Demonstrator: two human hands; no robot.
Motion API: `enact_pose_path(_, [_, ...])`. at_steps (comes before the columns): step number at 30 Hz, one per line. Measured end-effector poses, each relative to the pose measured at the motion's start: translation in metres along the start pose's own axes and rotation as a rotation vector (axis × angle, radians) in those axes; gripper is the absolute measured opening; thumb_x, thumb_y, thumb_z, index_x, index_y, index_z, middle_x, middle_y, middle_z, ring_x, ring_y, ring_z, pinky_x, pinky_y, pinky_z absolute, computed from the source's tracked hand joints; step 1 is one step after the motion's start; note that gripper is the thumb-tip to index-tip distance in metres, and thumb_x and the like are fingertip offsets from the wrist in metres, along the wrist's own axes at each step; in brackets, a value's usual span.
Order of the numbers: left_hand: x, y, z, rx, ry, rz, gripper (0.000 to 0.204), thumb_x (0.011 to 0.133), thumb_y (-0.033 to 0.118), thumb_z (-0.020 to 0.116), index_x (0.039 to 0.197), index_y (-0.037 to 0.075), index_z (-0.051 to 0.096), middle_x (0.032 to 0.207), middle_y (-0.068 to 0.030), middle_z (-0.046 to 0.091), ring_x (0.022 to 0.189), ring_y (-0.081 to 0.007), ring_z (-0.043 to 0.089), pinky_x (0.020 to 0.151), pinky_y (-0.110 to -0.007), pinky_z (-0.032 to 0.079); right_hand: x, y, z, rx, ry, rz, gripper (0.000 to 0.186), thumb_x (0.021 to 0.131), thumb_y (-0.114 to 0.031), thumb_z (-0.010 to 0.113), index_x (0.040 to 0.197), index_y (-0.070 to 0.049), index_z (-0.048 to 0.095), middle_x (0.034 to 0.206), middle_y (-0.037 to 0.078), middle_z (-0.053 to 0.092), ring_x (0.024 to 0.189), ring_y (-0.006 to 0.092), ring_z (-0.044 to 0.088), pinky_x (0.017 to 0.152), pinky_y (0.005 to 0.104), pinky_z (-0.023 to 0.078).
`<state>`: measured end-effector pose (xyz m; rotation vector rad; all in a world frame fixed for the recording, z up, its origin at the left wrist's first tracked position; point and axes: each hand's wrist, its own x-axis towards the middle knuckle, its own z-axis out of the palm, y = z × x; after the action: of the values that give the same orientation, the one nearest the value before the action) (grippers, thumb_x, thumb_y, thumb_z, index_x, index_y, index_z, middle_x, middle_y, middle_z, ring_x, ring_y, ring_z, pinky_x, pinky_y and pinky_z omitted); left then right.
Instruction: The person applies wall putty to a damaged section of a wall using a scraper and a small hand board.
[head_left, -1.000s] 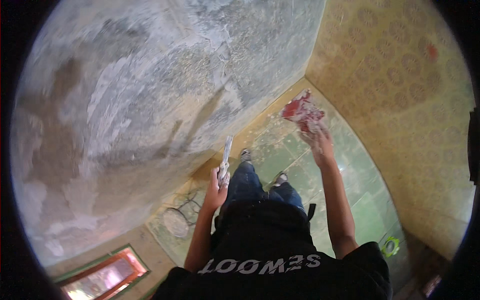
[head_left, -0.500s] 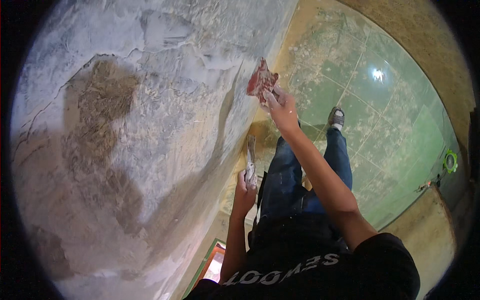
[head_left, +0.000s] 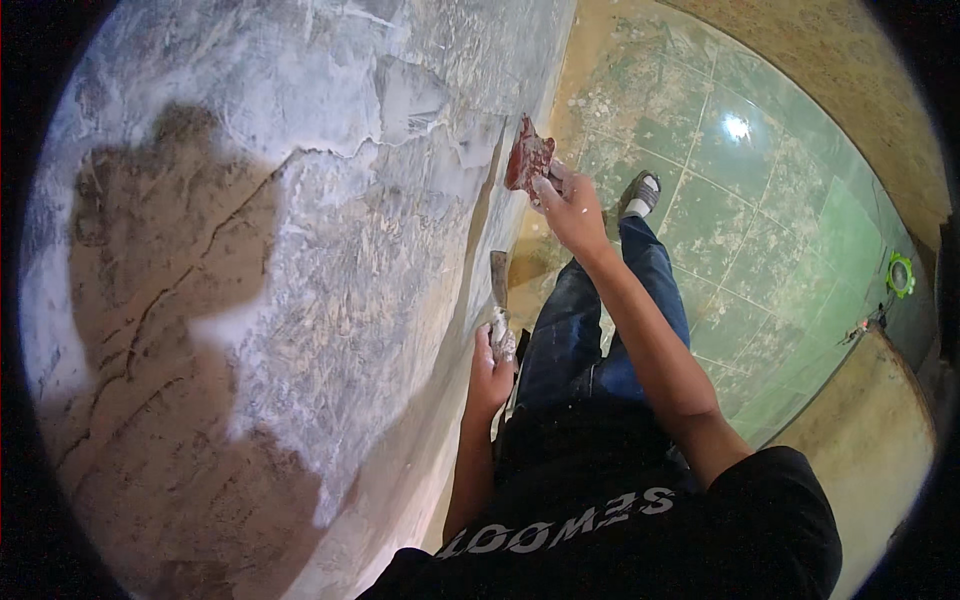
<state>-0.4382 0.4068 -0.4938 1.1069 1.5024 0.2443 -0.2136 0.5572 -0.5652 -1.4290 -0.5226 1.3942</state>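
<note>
My right hand [head_left: 576, 212] grips a red putty spreader [head_left: 528, 160] smeared with whitish paste, its far edge close to the wall; whether it touches the wall I cannot tell. Lower down, my left hand [head_left: 489, 370] is closed round the paste-covered handle of a putty knife [head_left: 499, 290], blade pointing away from me. The wall [head_left: 370, 260] on my left is a patchy grey-white plaster surface. A jagged crack [head_left: 200, 255] runs across it, and a smoother, greyer patch [head_left: 410, 100] shows near the top.
Green floor tiles [head_left: 740, 230], spattered with pale debris, spread out to the right. My sandalled foot [head_left: 640, 195] stands on them. A round bright-green object [head_left: 900, 275] lies at the far right, near a curved tan surface [head_left: 860, 410]. My shadow darkens the wall's left side.
My view has shifted along the wall, and my shadow shows more broadly over the crack. The sandalled foot appears further left and up. Both hands keep hold of their tools.
</note>
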Motion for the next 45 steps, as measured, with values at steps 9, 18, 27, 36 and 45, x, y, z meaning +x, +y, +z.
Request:
enact_pose_path(9, [0.005, 0.003, -0.019, 0.174, 0.005, 0.007, 0.033, 0.095, 0.01, 0.046, 0.126, 0.0, 0.037, 0.087, -0.0035, 0.05, 0.067, -0.0099, 0.047, 0.059, -0.025, 0.043, -0.005, -0.002, 0.024, -0.16, 0.074, -0.1, 0.02, 0.085, -0.011, 0.055, 0.095, 0.005, 0.062, 0.075, 0.023, 0.062, 0.07, 0.0294, 0.063, 0.067, 0.0359, 0.047])
enact_pose_path(18, [-0.004, -0.009, -0.03, 0.278, 0.039, 0.032, 0.037, 0.09, 0.001, 0.043, 0.126, 0.0, 0.036, 0.088, -0.0066, 0.05, 0.072, -0.0129, 0.05, 0.064, -0.027, 0.044, -0.018, -0.008, 0.048, -0.286, 0.089, -0.108, 0.023, 0.085, -0.014, 0.058, 0.094, 0.006, 0.061, 0.08, 0.026, 0.062, 0.076, 0.0369, 0.064, 0.068, 0.0392, 0.048])
enact_pose_path(27, [-0.017, -0.002, -0.041, 0.254, 0.023, 0.073, 0.04, 0.086, -0.004, 0.04, 0.126, 0.001, 0.037, 0.088, -0.0057, 0.05, 0.075, -0.0128, 0.049, 0.065, -0.026, 0.044, -0.065, -0.062, 0.08, -0.366, 0.079, -0.29, 0.023, 0.083, -0.013, 0.06, 0.092, 0.008, 0.06, 0.081, 0.03, 0.059, 0.081, 0.0468, 0.058, 0.068, 0.0455, 0.047])
enact_pose_path(36, [-0.035, 0.038, -0.034, 0.216, -0.023, -0.011, 0.036, 0.091, 0.011, 0.045, 0.125, 0.0, 0.039, 0.084, -0.006, 0.051, 0.068, -0.0124, 0.05, 0.059, -0.027, 0.043, -0.135, -0.13, 0.069, -0.407, 0.007, -0.256, 0.019, 0.08, -0.005, 0.06, 0.095, 0.006, 0.059, 0.08, 0.029, 0.058, 0.08, 0.0448, 0.059, 0.065, 0.041, 0.047])
enact_pose_path(45, [-0.037, 0.049, -0.016, 0.232, -0.032, -0.071, 0.04, 0.092, 0.011, 0.046, 0.129, -0.001, 0.037, 0.108, -0.0242, 0.057, 0.101, -0.0356, 0.057, 0.088, -0.039, 0.043, -0.062, -0.043, -0.002, -0.461, 0.176, -0.215, 0.014, 0.081, -0.009, 0.057, 0.083, 0.005, 0.059, 0.074, 0.028, 0.057, 0.073, 0.0457, 0.058, 0.062, 0.0463, 0.045])
